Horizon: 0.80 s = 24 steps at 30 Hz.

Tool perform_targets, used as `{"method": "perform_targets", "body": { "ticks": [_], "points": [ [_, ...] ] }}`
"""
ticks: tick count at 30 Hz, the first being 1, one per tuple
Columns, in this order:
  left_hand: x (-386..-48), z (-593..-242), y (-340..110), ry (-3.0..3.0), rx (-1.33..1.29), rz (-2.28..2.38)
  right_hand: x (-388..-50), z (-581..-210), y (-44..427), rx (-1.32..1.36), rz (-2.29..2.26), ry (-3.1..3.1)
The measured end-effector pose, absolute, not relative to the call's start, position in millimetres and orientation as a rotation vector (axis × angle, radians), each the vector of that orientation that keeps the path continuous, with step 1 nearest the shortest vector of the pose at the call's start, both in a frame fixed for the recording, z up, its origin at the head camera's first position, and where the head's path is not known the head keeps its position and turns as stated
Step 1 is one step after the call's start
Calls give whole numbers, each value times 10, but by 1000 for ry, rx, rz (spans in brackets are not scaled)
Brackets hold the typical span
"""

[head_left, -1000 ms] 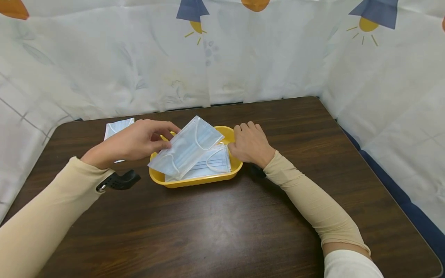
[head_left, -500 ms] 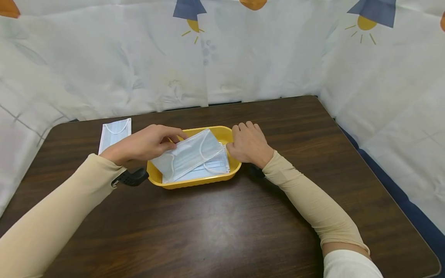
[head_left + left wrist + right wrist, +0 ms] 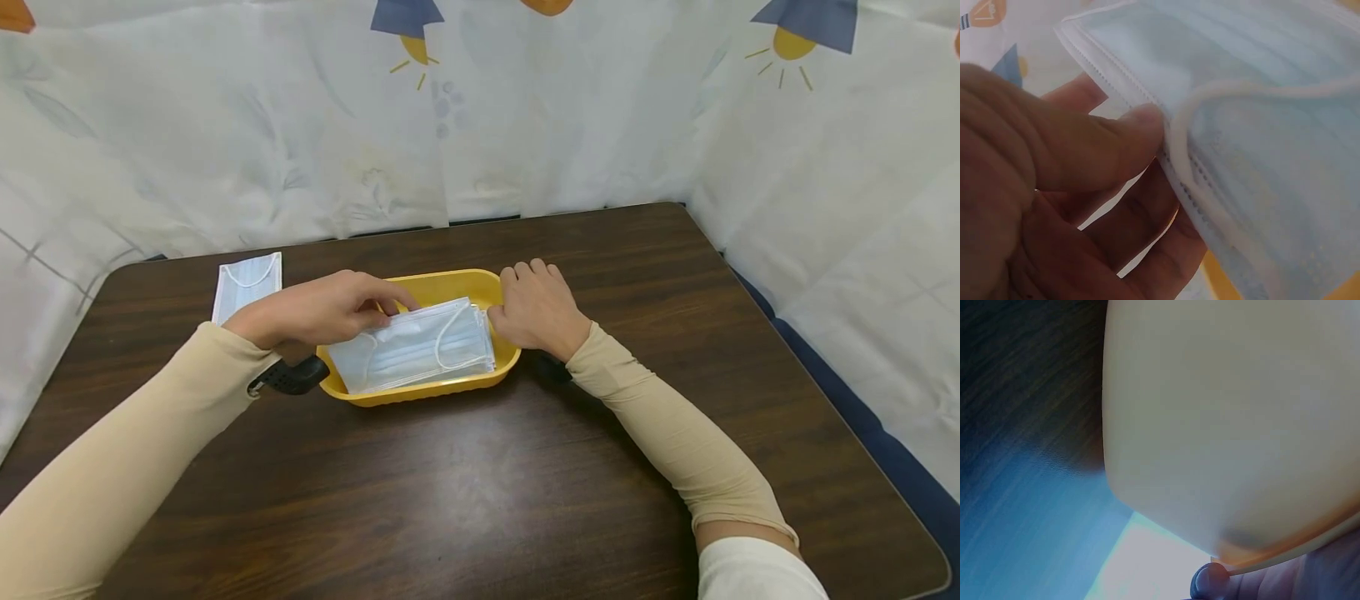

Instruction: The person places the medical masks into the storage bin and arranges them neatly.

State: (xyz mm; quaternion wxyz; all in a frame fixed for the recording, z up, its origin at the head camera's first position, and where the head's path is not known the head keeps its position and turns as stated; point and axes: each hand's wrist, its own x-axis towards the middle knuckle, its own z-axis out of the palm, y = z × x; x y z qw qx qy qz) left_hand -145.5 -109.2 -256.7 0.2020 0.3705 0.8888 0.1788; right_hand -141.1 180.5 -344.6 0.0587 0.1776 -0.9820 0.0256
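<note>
A pale blue face mask with white ear loops lies over several stacked masks in a shallow yellow basket. My left hand pinches its left end. Close up in the left wrist view, the thumb of the left hand presses the mask from above, with fingers beneath its edge. At the basket's right end, my right hand grips the rim. The right wrist view shows the basket wall large, with a few fingertips of the right hand at its lip.
Another face mask lies on the dark wooden table, behind my left wrist. A printed white curtain hangs along the table's far edge and sides. A black wrist strap sticks out below the left sleeve.
The held mask has come down from a tilted position above the basket and now lies nearly level on the stack. My left hand moved right with it. The right hand stayed at the rim.
</note>
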Motion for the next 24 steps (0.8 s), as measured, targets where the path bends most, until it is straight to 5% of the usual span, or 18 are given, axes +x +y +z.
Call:
{"method": "perform_targets", "body": {
  "ticks": [24],
  "points": [
    [-1771,-2967,-1034,2424,972,473,-1419,-3443,1801,523,79,-2994]
  ]
}}
